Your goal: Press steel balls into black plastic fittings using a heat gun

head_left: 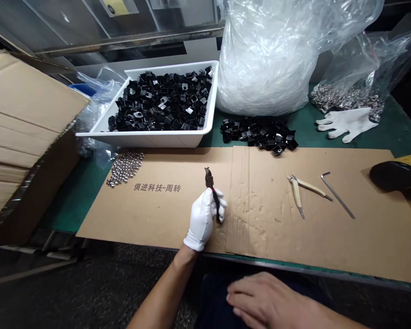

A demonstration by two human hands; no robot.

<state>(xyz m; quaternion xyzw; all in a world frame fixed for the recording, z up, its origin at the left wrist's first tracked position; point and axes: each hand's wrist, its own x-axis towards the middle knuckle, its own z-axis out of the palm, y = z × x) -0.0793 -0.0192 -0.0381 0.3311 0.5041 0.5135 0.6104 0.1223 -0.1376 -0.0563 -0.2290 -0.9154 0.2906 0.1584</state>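
My left hand (202, 218), in a white glove, is closed around the dark handles of a pair of pliers (209, 180) above the cardboard. The jaws point away from me, and a small shiny metal piece shows at their tip. My right hand (256, 297) is bare and lies over my lap below the table edge, fingers stretched out and nothing visible in it. To the left of the pliers, small shiny metal parts (126, 169) are spread in a patch on the cardboard sheet (178, 214). A pile of black plastic pieces (258, 133) lies beyond the sheet.
A white tray (150, 140) full of black pieces stands at the back, beside a large clear plastic bag (267, 68). Cutters (296, 194), a hex key (337, 195) and a yellow-and-black object (395, 176) lie right. A white glove (349, 122) lies behind; a carton (30, 100) stands left.
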